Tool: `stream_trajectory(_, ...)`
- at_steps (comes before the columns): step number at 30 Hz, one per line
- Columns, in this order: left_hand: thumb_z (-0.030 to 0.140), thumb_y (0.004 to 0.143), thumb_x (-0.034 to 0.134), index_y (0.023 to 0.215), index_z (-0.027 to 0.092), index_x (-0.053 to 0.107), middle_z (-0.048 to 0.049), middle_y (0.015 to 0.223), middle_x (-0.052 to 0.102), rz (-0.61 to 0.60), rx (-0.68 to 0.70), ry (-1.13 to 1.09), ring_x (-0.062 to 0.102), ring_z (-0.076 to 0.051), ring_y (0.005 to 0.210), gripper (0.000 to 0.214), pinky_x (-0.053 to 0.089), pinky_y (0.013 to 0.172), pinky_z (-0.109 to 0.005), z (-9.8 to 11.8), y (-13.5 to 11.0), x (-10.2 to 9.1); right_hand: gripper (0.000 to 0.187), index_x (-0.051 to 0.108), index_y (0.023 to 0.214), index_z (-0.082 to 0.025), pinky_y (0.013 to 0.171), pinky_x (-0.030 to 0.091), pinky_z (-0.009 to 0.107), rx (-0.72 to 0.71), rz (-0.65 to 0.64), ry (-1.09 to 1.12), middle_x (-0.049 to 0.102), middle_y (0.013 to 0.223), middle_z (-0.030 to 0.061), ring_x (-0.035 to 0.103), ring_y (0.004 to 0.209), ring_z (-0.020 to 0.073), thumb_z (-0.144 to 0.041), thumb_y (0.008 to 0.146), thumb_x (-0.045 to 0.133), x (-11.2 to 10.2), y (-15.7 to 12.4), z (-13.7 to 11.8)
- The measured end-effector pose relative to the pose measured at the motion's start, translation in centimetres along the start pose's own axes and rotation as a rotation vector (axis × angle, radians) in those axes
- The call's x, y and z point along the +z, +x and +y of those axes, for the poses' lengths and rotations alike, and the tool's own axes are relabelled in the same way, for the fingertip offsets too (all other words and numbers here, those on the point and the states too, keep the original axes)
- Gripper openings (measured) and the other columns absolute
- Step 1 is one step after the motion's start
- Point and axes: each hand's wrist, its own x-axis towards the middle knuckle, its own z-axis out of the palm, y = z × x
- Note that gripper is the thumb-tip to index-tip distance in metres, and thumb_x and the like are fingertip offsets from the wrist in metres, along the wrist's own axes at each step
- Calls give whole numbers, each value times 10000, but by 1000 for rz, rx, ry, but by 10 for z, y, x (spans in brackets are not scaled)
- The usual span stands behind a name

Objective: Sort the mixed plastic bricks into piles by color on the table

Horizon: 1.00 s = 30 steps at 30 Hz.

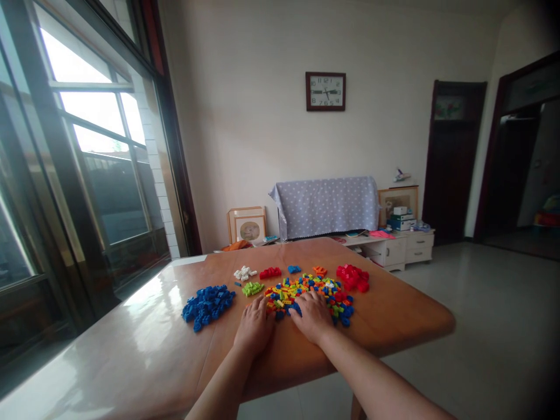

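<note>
A mixed pile of small toy building bricks (pixel 301 287) in yellow, blue, orange, green and red lies on the brown table. My left hand (pixel 255 322) rests palm down at the near left edge of this pile, its fingers loosely bent; nothing shows in it. Over the pile's near middle, my right hand (pixel 312 315) is spread with the thumb apart, touching bricks; what lies under its palm is hidden. To the left is a heap of blue bricks (pixel 207 306). Lime green bricks (pixel 252 289) lie close beyond my left hand, and a heap of red bricks (pixel 352 277) at the right.
Small groups of white bricks (pixel 245 273), red bricks (pixel 270 272), blue bricks (pixel 294 269) and orange bricks (pixel 319 270) line the far side. The table (pixel 394 309) has a rounded right corner. Behind it stands a low white cabinet (pixel 396 251); a large window (pixel 109 146) is left.
</note>
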Motion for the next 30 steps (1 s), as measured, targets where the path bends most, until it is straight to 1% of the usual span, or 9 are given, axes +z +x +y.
stream_trajectory(5,539,941,468,1454,214,477,-137,1535,454,16,-22,21,376,-305,1432,608,221,1191,-508,2,-2,0,348,706,1008,-259,995,355,406,-1,1,-2,701,1060,93,542,1092,283,-526,958,488,0,0,1)
stream_trajectory(8,570,939,469,1430,222,498,-128,1510,484,88,-57,13,378,-315,1426,602,211,1194,-514,3,-1,0,349,705,1019,-261,995,356,404,-4,3,-3,703,1061,89,543,1091,281,-525,960,484,-1,0,1)
stream_trajectory(10,552,960,431,1396,206,522,-136,1456,532,151,-73,-20,426,-309,1389,564,249,1185,-495,2,0,0,346,706,1024,-260,993,355,404,0,1,-9,703,1065,89,542,1092,282,-517,961,484,-1,0,1)
stream_trajectory(12,514,985,372,1360,188,539,-145,1381,576,212,-107,-94,489,-289,1330,525,321,1156,-456,-1,2,-2,344,707,1021,-258,990,352,403,1,-1,-12,702,1069,91,540,1092,283,-508,964,477,-1,0,2)
stream_trajectory(15,480,1002,309,1309,177,551,-137,1294,606,318,-234,-278,542,-254,1265,495,395,1111,-397,-12,4,-4,353,709,1017,-255,992,339,403,0,-4,-3,700,1078,99,536,1096,283,-494,974,453,1,0,3)
stream_trajectory(17,479,1002,296,1267,171,564,-133,1270,617,382,-341,-412,554,-245,1249,487,409,1098,-378,-20,4,-5,360,711,1031,-254,993,330,402,-1,-15,2,700,1084,103,533,1100,285,-486,977,442,2,0,4)
stream_trajectory(19,487,1001,282,1227,166,574,-134,1246,634,418,-412,-495,573,-246,1224,489,426,1077,-373,-28,5,-4,359,710,1053,-255,992,324,400,-4,-21,2,700,1092,103,529,1106,286,-478,978,440,3,0,4)
stream_trajectory(24,484,1013,239,1223,180,549,-118,1202,676,403,-463,-552,633,-234,1152,482,493,989,-359,-41,4,3,341,708,1030,-253,976,327,401,-8,-3,3,699,1080,103,530,1098,291,-470,973,452,5,0,5)
stream_trajectory(30,440,1007,280,1276,167,502,-125,1179,689,389,-518,-611,679,-211,1083,444,546,871,-326,-46,-1,5,326,707,998,-252,979,327,409,-17,9,10,698,1044,104,537,1077,291,-465,969,463,6,0,5)
